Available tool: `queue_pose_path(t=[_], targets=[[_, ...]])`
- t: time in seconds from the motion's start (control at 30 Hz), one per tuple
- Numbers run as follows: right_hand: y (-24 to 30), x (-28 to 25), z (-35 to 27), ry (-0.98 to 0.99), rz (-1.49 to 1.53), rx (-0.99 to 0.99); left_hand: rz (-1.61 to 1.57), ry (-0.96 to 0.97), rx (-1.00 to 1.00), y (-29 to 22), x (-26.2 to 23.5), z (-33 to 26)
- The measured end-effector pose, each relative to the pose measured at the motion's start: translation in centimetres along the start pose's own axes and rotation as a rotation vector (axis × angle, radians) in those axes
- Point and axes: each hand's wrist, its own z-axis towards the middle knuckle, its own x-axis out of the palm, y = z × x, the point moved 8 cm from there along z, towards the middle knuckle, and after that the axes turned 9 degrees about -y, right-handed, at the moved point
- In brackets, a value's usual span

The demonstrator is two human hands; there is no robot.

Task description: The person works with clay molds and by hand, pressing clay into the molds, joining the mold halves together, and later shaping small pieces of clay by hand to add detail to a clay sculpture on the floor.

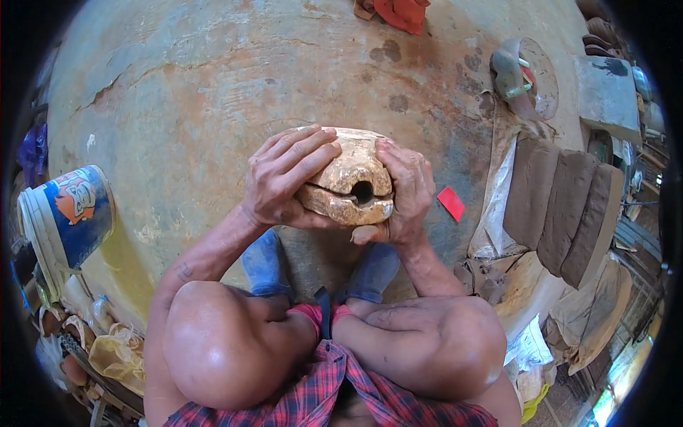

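Between my two hands is a two-part mold, pale and brown-stained like plaster. A dark seam runs between its upper and lower halves, and a round hole opens at the seam on the side facing me. My left hand grips its left side, fingers over the top and the thumb end below. On the other side my right hand clasps it, with the fingers along the upper right and the thumb under the lower half. The mold is held in front of my bent knees, above the floor. Its far side and inside are hidden.
At right stand thick brown clay slabs near a grey block. A small red piece lies on the floor. A blue-and-white bucket is at left, above assorted clutter. Red cloth lies far ahead.
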Motion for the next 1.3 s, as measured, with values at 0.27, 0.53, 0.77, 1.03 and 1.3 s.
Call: queue_pose_path(t=[0.27, 0.53, 0.77, 1.03, 1.3], targets=[[-0.3, 0.6, 0.0, -0.081, 0.014, 0.003, 0.042, -0.051, 0.024, -0.1, -0.5, 0.0], [1.0, -0.6, 4.1, 0.123, 0.097, -0.069, 0.179, 0.087, 0.049, -2.7, 0.3, 2.9], [1.9, -0.1, 3.0, 0.026, 0.201, -0.010, 0.075, 0.074, 0.002, -2.0, 1.5, 0.6], [2.4, -0.2, 2.6, 0.068, 0.161, 0.024, 0.009, 0.057, 0.054, -1.9, 1.3, 0.1], [1.7, -0.2, 3.4, 0.039, 0.128, 0.035, -0.008, 0.009, 0.066, -1.2, 1.3, 1.2]])
